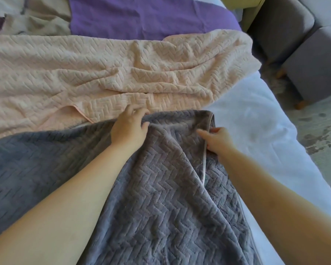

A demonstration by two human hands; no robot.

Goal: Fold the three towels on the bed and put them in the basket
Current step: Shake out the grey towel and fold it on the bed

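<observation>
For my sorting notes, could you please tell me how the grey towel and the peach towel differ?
The grey towel is dark; the peach towel is pale. The grey towel lies nearer, the peach towel beyond it. The left hand and right hand grip the grey towel's far end; neither grips the peach towel. Both share a herringbone texture.

2 bare hands show, the left hand (129, 129) and the right hand (218, 139), each with short, rounded fingers (130, 111). Back from the fingers run 2 bare forearms, the left forearm (69, 192) and the right forearm (271, 199), broad, smooth and uncovered as far as the view reaches.
</observation>
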